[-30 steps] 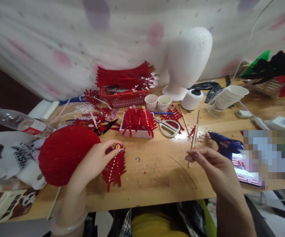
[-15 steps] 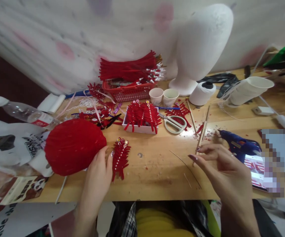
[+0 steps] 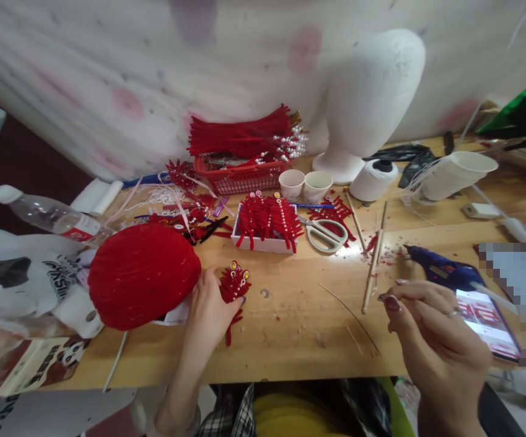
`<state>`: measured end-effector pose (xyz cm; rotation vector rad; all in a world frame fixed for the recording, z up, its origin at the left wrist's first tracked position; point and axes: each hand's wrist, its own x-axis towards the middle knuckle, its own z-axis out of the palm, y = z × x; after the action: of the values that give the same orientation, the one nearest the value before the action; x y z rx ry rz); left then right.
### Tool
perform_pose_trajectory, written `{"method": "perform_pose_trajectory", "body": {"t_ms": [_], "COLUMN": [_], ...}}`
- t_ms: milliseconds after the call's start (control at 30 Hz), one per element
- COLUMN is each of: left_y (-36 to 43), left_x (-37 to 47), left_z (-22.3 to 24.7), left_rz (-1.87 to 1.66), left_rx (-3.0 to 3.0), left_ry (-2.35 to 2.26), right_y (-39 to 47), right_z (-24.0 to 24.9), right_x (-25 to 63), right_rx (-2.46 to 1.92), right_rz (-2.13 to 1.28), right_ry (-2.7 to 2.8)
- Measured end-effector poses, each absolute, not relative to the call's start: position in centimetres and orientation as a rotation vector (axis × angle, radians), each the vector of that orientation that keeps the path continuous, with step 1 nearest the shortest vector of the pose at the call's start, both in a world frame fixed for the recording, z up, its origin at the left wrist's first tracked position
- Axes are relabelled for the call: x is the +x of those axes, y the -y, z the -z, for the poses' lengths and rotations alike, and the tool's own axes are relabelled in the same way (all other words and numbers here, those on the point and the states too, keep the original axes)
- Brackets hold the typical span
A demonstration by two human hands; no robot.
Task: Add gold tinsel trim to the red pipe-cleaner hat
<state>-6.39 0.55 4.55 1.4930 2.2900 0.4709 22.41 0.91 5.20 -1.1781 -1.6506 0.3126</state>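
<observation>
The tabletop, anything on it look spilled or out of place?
Small red scraps lie scattered around a wooden stick near the blue glue gun, looking like uncollected trimmings. A thin curved wire lies loose left of the right hand. Nothing looks clearly damaged.

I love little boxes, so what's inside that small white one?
The white box holds red fuzzy pieces, some with white beads; several ends hang over its front. They cover its floor; anything beneath is hidden.

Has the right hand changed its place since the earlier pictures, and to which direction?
Yes, to the right. Judged against the wooden stick, the right hand overlapped it earlier; now a gap shows between them.
</observation>
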Motion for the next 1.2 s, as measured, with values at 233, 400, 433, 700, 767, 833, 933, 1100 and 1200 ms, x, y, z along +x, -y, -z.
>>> {"method": "perform_pose_trajectory", "body": {"t_ms": [233, 400, 433, 700, 767, 833, 933, 1100, 1200], "left_y": [0.7, -3.5, -5.4, -15.9, -14.6, -11.9, -6.1, 1.7, 3.0], "left_x": [-6.3, -6.3, -6.1, -3.8, -3.7, -4.0, -4.6, -4.3, -3.5], "left_z": [-5.0, -11.7, -12.7, -8.7, -8.7, -9.6, -10.1, -5.3, -2.0], "left_rz": [-0.804, -1.129, -1.257, -1.012, -1.036, -1.098, -1.084, -0.734, -0.726], "left_rx": [1.352, 1.206, 1.331, 1.764, 1.784, 1.830, 1.971, 1.783, 1.848], "left_ry": [-1.951, -1.693, -1.711, -1.940, -1.980, -2.009, -1.830, -1.767, -1.828], "right_y": [-1.5, -2.1, -2.2, -0.7, -0.3, -0.1, -0.2, 0.3, 1.1], "right_z": [-5.0, -4.6, -4.5, -5.0, -5.1, -5.0, -4.8, -4.3, -3.9], "right_x": [22.3, 22.1, 22.0, 23.4, 23.6, 23.6, 23.5, 24.0, 24.1], "right_rx": [-1.062, -1.018, -1.015, -1.086, -1.130, -1.162, -1.178, -1.200, -1.203], "right_rz": [-0.370, -0.521, -0.520, -0.330, -0.348, -0.360, -0.360, -0.431, -0.466], "right_ry": [1.740, 1.768, 1.777, 1.737, 1.700, 1.678, 1.719, 1.741, 1.676]}}
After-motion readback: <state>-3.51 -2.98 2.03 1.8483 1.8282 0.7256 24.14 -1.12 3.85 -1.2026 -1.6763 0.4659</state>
